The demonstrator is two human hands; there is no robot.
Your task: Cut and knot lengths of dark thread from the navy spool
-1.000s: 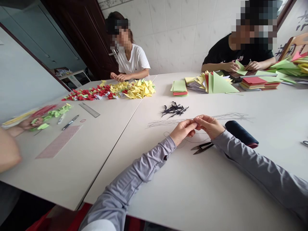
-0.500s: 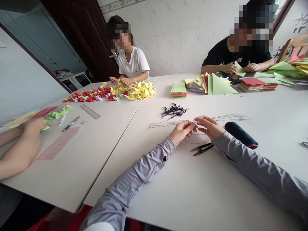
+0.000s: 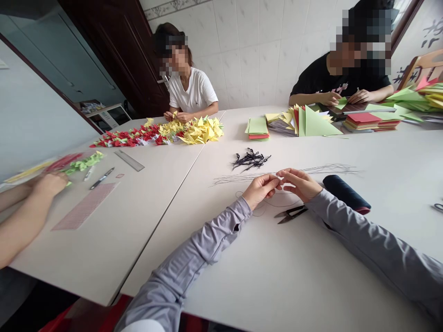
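Observation:
My left hand [image 3: 260, 189] and my right hand [image 3: 300, 183] meet fingertip to fingertip above the white table [image 3: 277, 276], both in grey sleeves. Each hand is pinched on a thin dark thread [image 3: 273, 203] that loops down onto the table below them. A row of thin wires [image 3: 238, 176] lies just beyond the fingers. Small thread snips [image 3: 292, 212] rest under my right wrist, and a dark thread spool [image 3: 346, 192] lies beside my right forearm.
A pile of small black pieces [image 3: 251, 159] lies further out. Folded yellow and red paper shapes [image 3: 166, 131] and stacks of coloured paper [image 3: 297, 121] fill the far side, where two people fold. Another person's hand [image 3: 48, 184] works at the left by a ruler [image 3: 128, 160] and pen [image 3: 101, 178].
My hands have barely shifted, staying pinched together. The person at the left moved a hand across the green paper pieces. The people opposite keep folding.

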